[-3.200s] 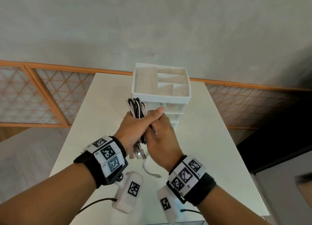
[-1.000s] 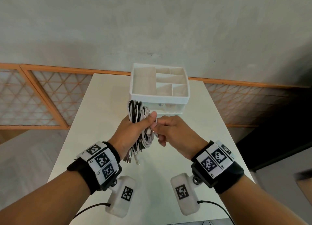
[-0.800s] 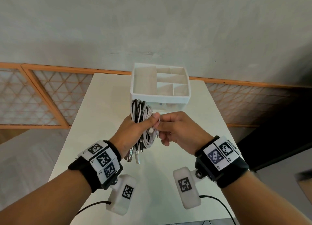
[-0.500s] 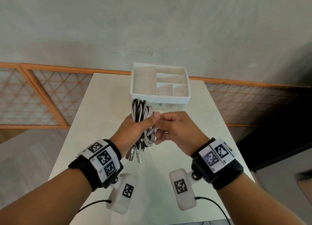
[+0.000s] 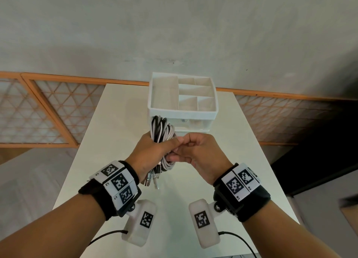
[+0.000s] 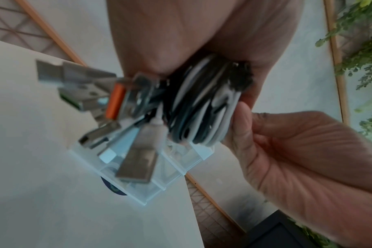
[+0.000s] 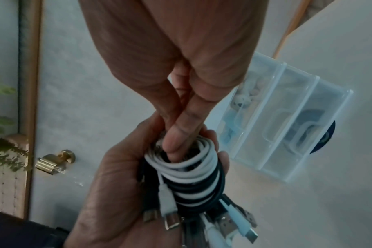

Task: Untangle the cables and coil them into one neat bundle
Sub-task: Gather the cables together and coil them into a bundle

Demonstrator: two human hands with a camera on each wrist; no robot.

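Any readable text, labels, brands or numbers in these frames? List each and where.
No text reads cleanly.
Left wristband: tiny characters beside the square code markers, too small to read.
Right wristband: same, too small.
Cable plugs: blurred, no marking legible.

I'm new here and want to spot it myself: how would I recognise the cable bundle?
Find the white table with the white compartment organizer at its far end. Just in front, the left hand grips the cable bundle: black and white cords, metal plugs dangling below.
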